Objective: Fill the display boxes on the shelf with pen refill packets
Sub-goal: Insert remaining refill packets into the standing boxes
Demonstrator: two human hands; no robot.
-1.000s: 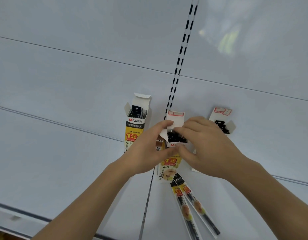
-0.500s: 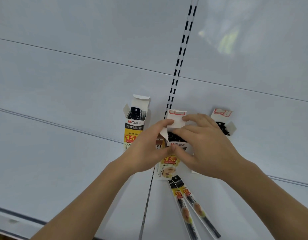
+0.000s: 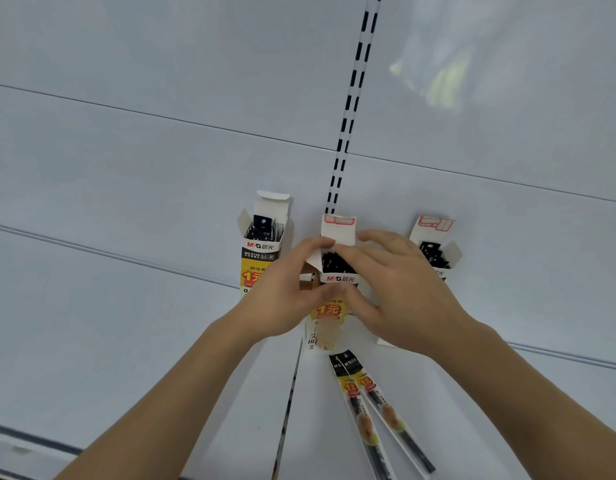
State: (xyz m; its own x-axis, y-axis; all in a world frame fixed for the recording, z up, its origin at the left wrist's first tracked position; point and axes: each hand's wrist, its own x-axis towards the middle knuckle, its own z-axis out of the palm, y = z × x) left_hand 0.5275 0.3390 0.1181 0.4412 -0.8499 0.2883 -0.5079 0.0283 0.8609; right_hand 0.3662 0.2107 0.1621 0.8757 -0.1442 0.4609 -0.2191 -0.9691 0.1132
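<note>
Two hands on the middle box

Three display boxes stand open on the white shelf (image 3: 126, 306), near its back edge. The left hand (image 3: 282, 292) and right hand (image 3: 396, 289) both grip the middle box (image 3: 337, 278). Two refill packets (image 3: 376, 410) lie in front of it.

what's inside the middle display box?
Black tops of refill packets fill the open mouth of the middle display box. Left hand and right hand cover its sides; lower contents hidden.
</note>
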